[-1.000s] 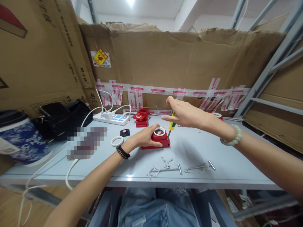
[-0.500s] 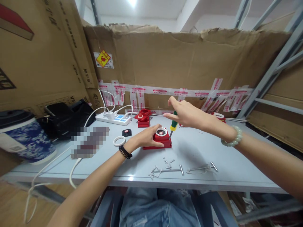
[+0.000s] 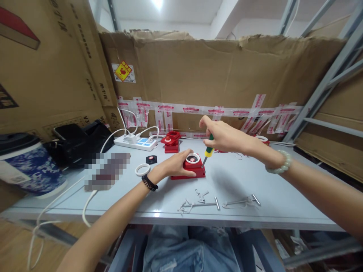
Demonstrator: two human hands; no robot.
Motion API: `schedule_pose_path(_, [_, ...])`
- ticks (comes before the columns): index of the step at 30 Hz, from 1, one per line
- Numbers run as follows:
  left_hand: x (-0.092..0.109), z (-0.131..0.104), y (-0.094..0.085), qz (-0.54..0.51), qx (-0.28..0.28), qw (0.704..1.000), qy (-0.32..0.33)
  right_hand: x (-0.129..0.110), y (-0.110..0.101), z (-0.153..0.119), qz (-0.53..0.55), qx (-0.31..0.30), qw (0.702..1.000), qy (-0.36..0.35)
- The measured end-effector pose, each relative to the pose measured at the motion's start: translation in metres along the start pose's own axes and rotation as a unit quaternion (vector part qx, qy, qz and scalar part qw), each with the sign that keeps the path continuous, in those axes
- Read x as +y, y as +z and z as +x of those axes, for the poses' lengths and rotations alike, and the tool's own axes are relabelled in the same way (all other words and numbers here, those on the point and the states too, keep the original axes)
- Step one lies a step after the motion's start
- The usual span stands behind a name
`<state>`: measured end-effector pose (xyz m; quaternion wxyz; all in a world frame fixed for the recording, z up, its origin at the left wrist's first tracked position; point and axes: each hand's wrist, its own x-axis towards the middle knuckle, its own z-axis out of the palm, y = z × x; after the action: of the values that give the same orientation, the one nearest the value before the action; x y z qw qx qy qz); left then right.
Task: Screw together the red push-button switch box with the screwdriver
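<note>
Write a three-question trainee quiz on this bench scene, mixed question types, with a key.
1. True or false: the left hand rests on the red housing.
2. Which tool does the right hand hold? A pliers; B screwdriver; C hammer.
3. Fill in: the loose white ring lies on the table to the ____ of the red housing.

Key
1. True; the hand lies on it from the left side.
2. B; its tip points down at the housing's right edge.
3. Left; loose screws lie nearer the front edge.
</note>
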<state>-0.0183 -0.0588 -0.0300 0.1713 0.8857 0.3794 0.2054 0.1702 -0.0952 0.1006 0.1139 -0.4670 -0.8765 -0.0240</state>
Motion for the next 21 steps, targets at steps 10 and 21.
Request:
schedule_pose_path(10, [-0.0006,0.0004,0.0005,0.022,-0.004,1.000,0.003,-0.0026,0.0011,0.0046,-0.112,-0.018,0.991,0.076])
schedule_pose_path(21, [0.0022,-0.0009,-0.0013,0.017,-0.007,1.000,-0.005,-0.0018,0.0000,0.0065,0.014,0.001,1.000,-0.018])
